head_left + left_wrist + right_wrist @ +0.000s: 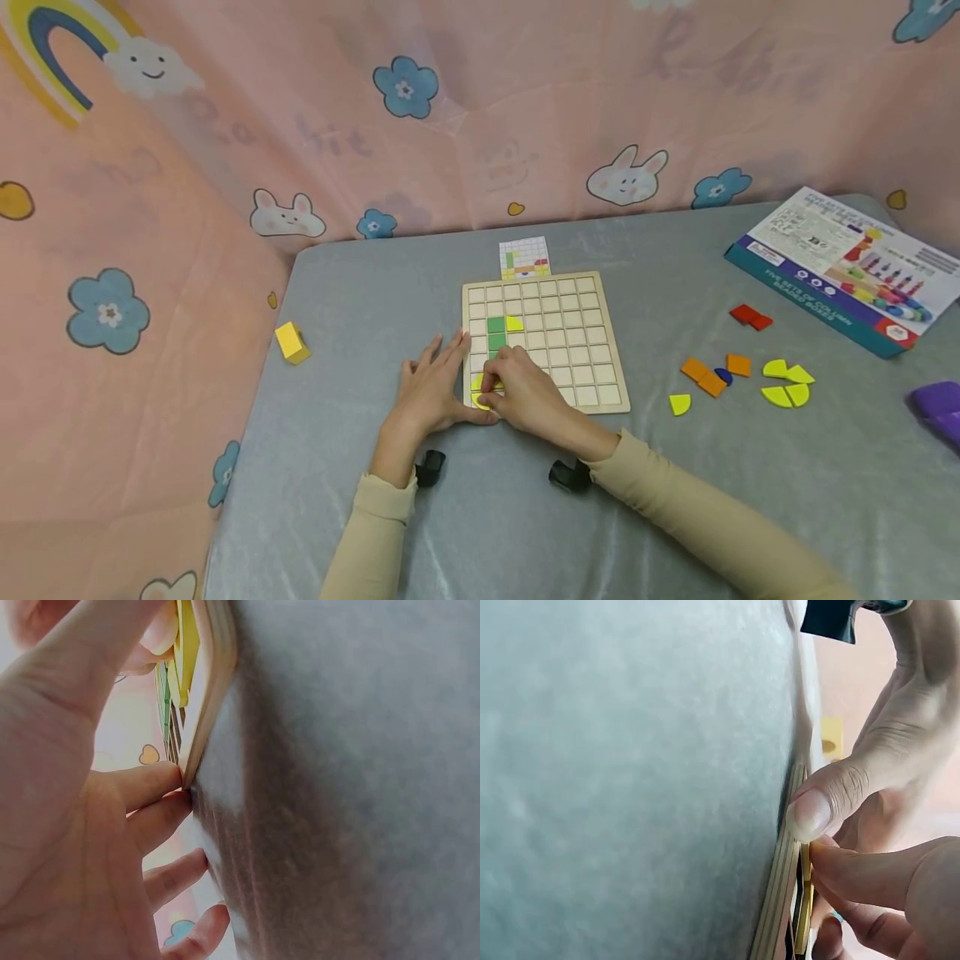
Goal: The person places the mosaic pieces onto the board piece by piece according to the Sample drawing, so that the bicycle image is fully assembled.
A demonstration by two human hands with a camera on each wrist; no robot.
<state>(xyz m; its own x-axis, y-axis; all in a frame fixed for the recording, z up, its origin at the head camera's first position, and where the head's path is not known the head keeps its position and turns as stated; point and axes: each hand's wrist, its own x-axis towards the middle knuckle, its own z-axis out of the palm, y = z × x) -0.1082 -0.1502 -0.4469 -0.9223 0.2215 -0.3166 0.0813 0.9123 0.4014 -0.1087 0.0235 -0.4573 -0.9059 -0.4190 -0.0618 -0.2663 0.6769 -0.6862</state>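
Observation:
A wooden grid board [567, 337] lies before me, with green squares [497, 325] and a yellow quarter-circle [513, 323] in its cells. My right hand [528, 387] pinches a yellow piece [481, 402] between thumb and fingertips at the near left corner cells. Another yellow piece [477, 382] shows just beyond it, partly hidden by the fingers. My left hand [431, 387] is spread along the board's left side, its fingers straight and its thumb at the near edge. In the right wrist view, the left thumb [810, 814] presses the board's edge [776, 900] beside the pinching fingers.
A small pattern card [524, 254] touches the board's far edge. To the right lie orange squares [711, 383], yellow quarter-circles [786, 383], red pieces [750, 317] and a blue piece [723, 376]. Farther off are a printed box [847, 271], a purple item [937, 408] and a yellow block [292, 342].

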